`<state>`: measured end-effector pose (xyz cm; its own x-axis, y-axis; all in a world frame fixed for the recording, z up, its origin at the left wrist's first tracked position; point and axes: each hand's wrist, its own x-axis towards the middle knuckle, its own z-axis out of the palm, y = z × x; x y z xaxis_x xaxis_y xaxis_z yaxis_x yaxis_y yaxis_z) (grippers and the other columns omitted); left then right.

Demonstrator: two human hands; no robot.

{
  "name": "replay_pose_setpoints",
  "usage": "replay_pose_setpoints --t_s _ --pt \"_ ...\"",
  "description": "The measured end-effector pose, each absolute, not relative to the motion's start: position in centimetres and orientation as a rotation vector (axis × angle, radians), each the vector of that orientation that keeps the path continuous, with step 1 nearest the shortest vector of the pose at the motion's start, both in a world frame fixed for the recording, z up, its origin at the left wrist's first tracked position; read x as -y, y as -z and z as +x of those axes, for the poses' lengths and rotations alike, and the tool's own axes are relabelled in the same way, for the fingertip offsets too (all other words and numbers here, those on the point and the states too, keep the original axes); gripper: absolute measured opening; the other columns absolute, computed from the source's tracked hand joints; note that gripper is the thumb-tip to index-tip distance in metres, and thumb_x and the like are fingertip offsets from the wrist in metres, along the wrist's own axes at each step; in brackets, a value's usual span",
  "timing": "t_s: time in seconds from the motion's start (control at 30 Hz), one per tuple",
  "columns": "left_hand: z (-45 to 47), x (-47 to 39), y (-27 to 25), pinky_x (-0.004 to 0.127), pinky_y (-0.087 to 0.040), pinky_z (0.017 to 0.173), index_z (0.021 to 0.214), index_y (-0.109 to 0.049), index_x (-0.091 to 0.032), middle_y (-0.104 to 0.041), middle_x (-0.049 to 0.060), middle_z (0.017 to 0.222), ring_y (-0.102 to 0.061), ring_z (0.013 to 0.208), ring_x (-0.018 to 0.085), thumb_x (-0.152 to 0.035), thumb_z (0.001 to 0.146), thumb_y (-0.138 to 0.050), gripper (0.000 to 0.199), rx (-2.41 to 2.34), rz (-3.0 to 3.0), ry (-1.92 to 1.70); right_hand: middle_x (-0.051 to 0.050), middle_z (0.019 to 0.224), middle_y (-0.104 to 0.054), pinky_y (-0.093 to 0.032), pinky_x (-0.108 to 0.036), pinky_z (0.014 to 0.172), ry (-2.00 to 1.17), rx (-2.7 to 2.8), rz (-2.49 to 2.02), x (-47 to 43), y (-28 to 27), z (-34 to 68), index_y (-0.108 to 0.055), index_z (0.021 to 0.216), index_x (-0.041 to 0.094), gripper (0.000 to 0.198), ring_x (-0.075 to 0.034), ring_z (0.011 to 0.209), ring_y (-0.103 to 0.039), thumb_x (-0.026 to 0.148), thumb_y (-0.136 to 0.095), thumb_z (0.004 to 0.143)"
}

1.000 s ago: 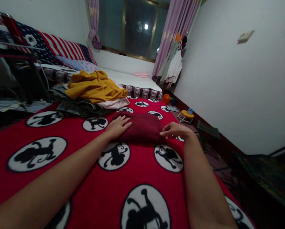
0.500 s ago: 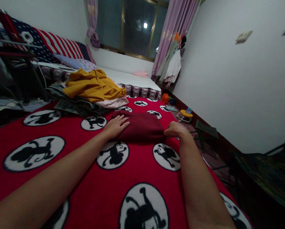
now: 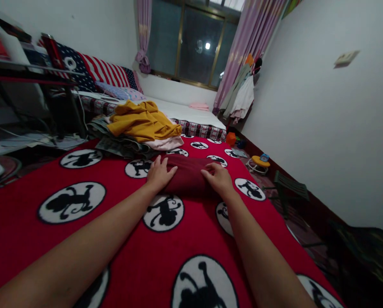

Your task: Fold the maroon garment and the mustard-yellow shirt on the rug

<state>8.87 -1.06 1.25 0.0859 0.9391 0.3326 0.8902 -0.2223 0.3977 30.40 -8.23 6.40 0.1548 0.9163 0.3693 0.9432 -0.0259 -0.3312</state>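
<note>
**Right hand now flat on the maroon cloth**

Since the earlier frame the right hand (image 3: 219,179) has moved in from the cloth's right edge and now lies on top of it, nearer the left hand (image 3: 160,173); the view has also shifted a little, so the bed sits further right.

No container shows clearly, and no writing can be read.

At far left stands a dark rack (image 3: 34,77). Right of it a pile of clothes (image 3: 127,143) lies on the red blanket (image 3: 114,222), topped by a yellow garment (image 3: 142,122). Just in front of the pile lies the folded maroon cloth (image 3: 190,175), resting on the blanket between both hands.

The left hand presses the cloth's left end, fingers straight and slightly spread, palm down. The right hand lies on the cloth's right part, fingers loosely together and stretched flat, gripping nothing. A green stool (image 3: 289,186) stands on the floor at right, near the wall.
</note>
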Motion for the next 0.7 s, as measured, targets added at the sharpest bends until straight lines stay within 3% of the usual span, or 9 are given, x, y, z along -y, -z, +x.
replay_pose_setpoints --t_s 0.1,0.17,0.27,0.37,0.5,0.57,0.63,0.7 --pt "7.6 1.2 -2.4 0.045 -0.046 0.094 0.144 -0.04 -0.012 -0.057 0.024 0.13 -0.056 0.119 0.039 -0.057 0.085 -0.051 0.075 -2.037 2.148 -0.797 -0.008 0.109 -0.07 -0.046 -0.03 0.083 0.073 1.849 -1.969 8.2 -5.3 28.1 -0.07 0.108 0.021 0.04 -0.022 0.098 -0.065 0.048 -0.045 0.094" --pt "6.6 0.9 -3.1 0.043 -0.049 0.084 0.135 -0.05 -0.013 -0.065 0.022 0.116 -0.062 0.108 0.039 -0.059 0.081 -0.055 0.071 -2.045 2.104 -0.717 -0.009 0.109 -0.07 -0.046 -0.031 0.082 0.078 1.836 -2.05 8.4 -5.5 27.6 -0.071 0.109 0.021 0.04 -0.023 0.098 -0.065 0.048 -0.045 0.095" --pt "5.2 0.3 -3.9 0.034 -0.048 0.068 0.088 -0.069 -0.017 -0.072 0.015 0.088 -0.067 0.09 0.035 -0.063 0.07 -0.064 0.049 -1.927 2.053 -0.548 -0.008 0.11 -0.07 -0.045 -0.031 0.084 0.114 1.852 -2.012 8.8 -6.6 27.1 -0.07 0.108 0.023 0.032 -0.023 0.102 -0.063 0.044 -0.052 0.092" --pt "4.6 0.3 -4.7 0.027 -0.038 0.051 0.057 -0.058 -0.019 -0.06 0.004 0.055 -0.061 0.059 0.022 -0.056 0.063 -0.072 0.04 -1.608 1.887 -0.566 -0.009 0.119 -0.066 -0.043 -0.034 0.093 0.128 1.98 -1.806 9.5 -7.5 25.5 -0.065 0.119 0.023 0.045 -0.024 0.111 -0.06 0.052 -0.06 0.086" --pt "5.7 1.9 -6.2 0.022 -0.031 0.045 0.072 -0.064 -0.016 -0.061 0.0 0.057 -0.053 0.049 0.014 -0.05 0.06 -0.074 0.037 -1.21 1.519 -0.846 -0.018 0.144 -0.048 -0.037 -0.048 0.104 0.031 2.251 -1.72 10.6 -7.3 22.2 -0.032 0.15 0.019 0.106 -0.035 0.128 -0.048 0.065 -0.073 0.064" --pt "6.8 2.9 -6.9 0.021 -0.032 0.045 0.083 -0.066 -0.014 -0.064 0.001 0.063 -0.053 0.05 0.013 -0.047 0.061 -0.074 0.041 -1.111 1.401 -0.925 -0.024 0.151 -0.036 -0.033 -0.056 0.105 0.091 2.248 -1.807 10.8 -6.5 21.1 -0.016 0.155 0.018 0.123 -0.041 0.133 -0.041 0.061 -0.079 0.058" --pt "8.0 3.7 -7.4 0.021 -0.034 0.046 0.087 -0.067 -0.013 -0.064 0.0 0.064 -0.052 0.05 0.011 -0.045 0.062 -0.075 0.042 -1.037 1.35 -0.986 -0.026 0.148 -0.038 -0.039 -0.053 0.1 0.177 2.138 -1.878 10.6 -5.9 20.8 -0.009 0.156 0.018 0.12 -0.04 0.127 -0.049 0.054 -0.078 0.064" --pt "8.8 4.2 -7.5 0.02 -0.038 0.049 0.086 -0.066 -0.012 -0.065 0.001 0.067 -0.054 0.054 0.011 -0.045 0.063 -0.076 0.041 -0.958 1.33 -1.049 -0.022 0.133 -0.056 -0.046 -0.043 0.09 0.219 2.02 -1.918 10.2 -5.6 21.4 -0.011 0.156 0.019 0.103 -0.033 0.109 -0.063 0.044 -0.071 0.075"
